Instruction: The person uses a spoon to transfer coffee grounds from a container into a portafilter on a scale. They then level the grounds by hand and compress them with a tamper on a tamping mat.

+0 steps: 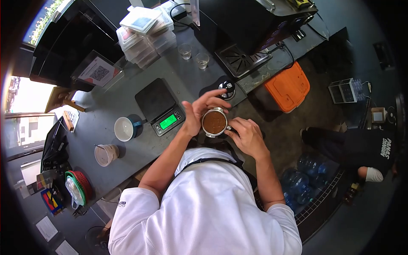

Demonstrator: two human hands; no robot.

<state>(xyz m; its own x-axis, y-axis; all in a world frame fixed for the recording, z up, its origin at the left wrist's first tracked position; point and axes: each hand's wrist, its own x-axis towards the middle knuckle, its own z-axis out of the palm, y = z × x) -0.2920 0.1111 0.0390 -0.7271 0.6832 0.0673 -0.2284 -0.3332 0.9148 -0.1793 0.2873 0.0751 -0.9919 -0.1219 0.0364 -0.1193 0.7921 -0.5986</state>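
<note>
A metal portafilter (211, 135) filled with brown ground coffee (214, 122) is in front of my body at the counter edge. My right hand (248, 138) is closed around its handle, which the fingers mostly hide. Beside the basket's left side, my left hand (203, 111) has its fingers spread, with the fingertips reaching past the far rim. Just beyond those fingertips, a round black and silver tamper (228, 89) stands on a black mat (208, 90). Left of my hands lies a black digital scale (155, 100) with a lit green display.
A white cup (124, 129) and a tub (106, 155) stand left on the counter. Two small glasses (202, 61) sit near the espresso machine (238, 25). Stacked plastic containers (144, 36) are behind. An orange bin (289, 87) is at right; another person (361, 146) is farther right.
</note>
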